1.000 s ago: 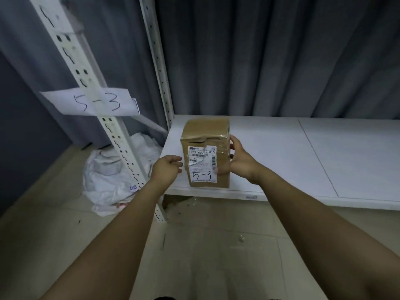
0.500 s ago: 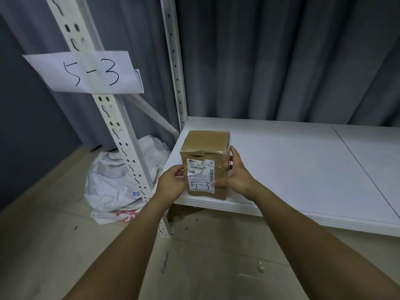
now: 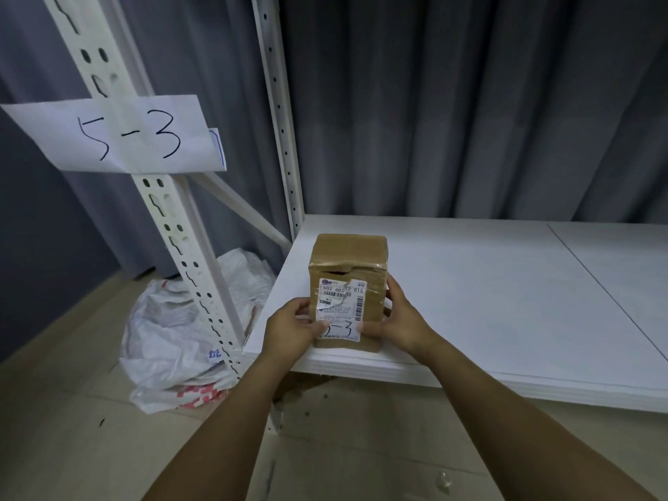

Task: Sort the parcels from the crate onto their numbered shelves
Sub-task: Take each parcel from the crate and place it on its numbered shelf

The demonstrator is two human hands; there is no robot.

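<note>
As left hand (image 3: pixel 289 329) and right hand (image 3: pixel 399 320) grip it | one parcel (image 3: pixel 349 260) on shelf (image 3: pixel 488 301) | one sign (image 3: pixel 119 135)

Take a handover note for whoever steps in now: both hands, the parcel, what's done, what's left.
Left hand grips the left side of the parcel, thumb on its label.
Right hand grips its right side.
The parcel, marked 5-3, stands upright at the front left corner of the white shelf, near the 5-3 sign.
Done: seems set down on the matching shelf.
Left: release, fetch the next; crate not in view.
</note>
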